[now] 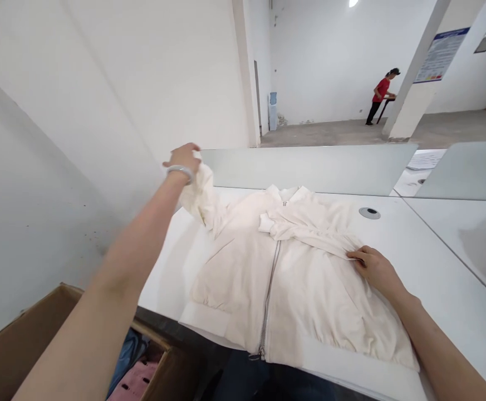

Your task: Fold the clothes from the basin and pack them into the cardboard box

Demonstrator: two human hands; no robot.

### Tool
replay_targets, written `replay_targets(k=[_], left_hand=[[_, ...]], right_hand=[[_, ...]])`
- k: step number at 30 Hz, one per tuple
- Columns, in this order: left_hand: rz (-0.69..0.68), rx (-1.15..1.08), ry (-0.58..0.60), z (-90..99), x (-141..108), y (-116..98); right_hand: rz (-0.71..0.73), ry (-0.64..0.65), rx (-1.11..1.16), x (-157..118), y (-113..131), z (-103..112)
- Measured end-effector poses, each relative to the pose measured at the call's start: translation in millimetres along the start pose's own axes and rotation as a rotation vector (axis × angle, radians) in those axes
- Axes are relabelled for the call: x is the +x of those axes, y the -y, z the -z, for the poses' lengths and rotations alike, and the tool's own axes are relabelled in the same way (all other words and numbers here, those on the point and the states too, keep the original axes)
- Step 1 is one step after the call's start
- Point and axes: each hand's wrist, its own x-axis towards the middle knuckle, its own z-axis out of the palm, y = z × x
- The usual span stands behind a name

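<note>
A cream zip-up jacket point(243, 267) lies front up on the white table, its collar away from me and its hem over the near edge. The zipper is done up down the middle. One sleeve is folded across the chest, its cuff near the zipper. At that sleeve's outer end, on the right, my right hand point(372, 267) pinches the fabric between thumb and fingers. My left hand point(185, 157), with a pale bangle at the wrist, grips the other sleeve point(203, 192) and holds it raised above the table's far left side. The held cuff is mostly hidden behind the hand.
The white table point(397, 239) has a round cable grommet point(369, 213). A frosted divider point(309, 167) runs along its back edge, and a wall point(113, 83) rises at left. Below left stands a cardboard box point(29, 320) with folded clothes. Far off, a person in red point(381, 92) stands at a small table.
</note>
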Motion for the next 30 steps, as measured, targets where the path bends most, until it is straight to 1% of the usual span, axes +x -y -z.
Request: replay_targets(k=[1, 2, 3, 5, 6, 7, 8, 9, 10, 11, 12, 13, 14, 15, 16, 18, 20, 22, 23, 24, 25, 27, 30], left_hand=[[0.001, 0.022, 0.004, -3.1, 1, -37], [-0.073, 0.055, 0.024, -9.1, -3, -76], [-0.180, 0.098, 0.056, -18.0, -11, -114], [-0.350, 0.101, 0.059, -45.0, -40, -184], [-0.438, 0.116, 0.073, -62.1, -59, -213], [-0.527, 0.129, 0.092, -80.6, -80, -237], [-0.614, 0.135, 0.115, -99.3, -101, -255], [-0.746, 0.178, 0.137, -117.0, -121, -266], [-0.877, 0.199, 0.142, -132.5, -140, -271], [-0.983, 0.185, 0.115, -145.0, -156, -269], [-1.050, 0.153, 0.087, -154.0, -170, -262], [-1.088, 0.115, 0.074, -159.5, -179, -250], [-1.091, 0.076, 0.071, -161.8, -185, -233], [-1.064, 0.046, 0.083, -161.7, -187, -212], [-1.009, 0.024, 0.101, -160.1, -186, -188], [-0.829, 0.008, 0.139, -155.5, -177, -135], [-0.584, -0.013, 0.161, -153.5, -167, -79], [-0.326, -0.114, 0.222, -156.3, -161, -31], [-0.243, -0.190, 0.267, -159.3, -161, -12], [-0.187, -0.265, 0.304, -162.9, -163, 4], [-0.165, -0.330, 0.326, -166.9, -167, 15], [-0.174, -0.411, 0.306, -173.9, -176, 27], [-0.217, -0.444, 0.238, -178.8, -189, 28]], right_hand=[[-0.002, 0.002, 0.003, 0, 1, 1], [-0.006, 0.002, 0.007, 0, 2, 1], [-0.007, 0.002, 0.011, 1, 3, 2], [-0.003, -0.003, 0.020, 1, 4, 2], [0.003, -0.007, 0.026, 0, 4, 2], [0.013, -0.010, 0.034, 0, 3, 2], [0.026, -0.013, 0.045, 0, 3, 2], [0.039, -0.017, 0.056, -1, 2, 2], [0.051, -0.020, 0.070, -1, 2, 2], [0.058, -0.019, 0.084, -1, 2, 3], [0.058, -0.020, 0.100, -2, 3, 4], [0.050, -0.025, 0.115, -3, 4, 5], [0.037, -0.036, 0.130, -3, 5, 7], [0.024, -0.053, 0.147, -4, 6, 9], [0.008, -0.078, 0.168, -5, 8, 11], [-0.037, -0.144, 0.231, -7, 11, 17], [-0.089, -0.192, 0.305, -4, 16, 23], [-0.131, -0.184, 0.355, 7, 24, 30], [-0.141, -0.155, 0.366, 17, 29, 32], [-0.145, -0.117, 0.370, 29, 36, 35], [-0.144, -0.076, 0.369, 43, 43, 36], [-0.142, -0.005, 0.343, 76, 60, 35], [-0.163, 0.094, 0.270, 122, 83, 22]])
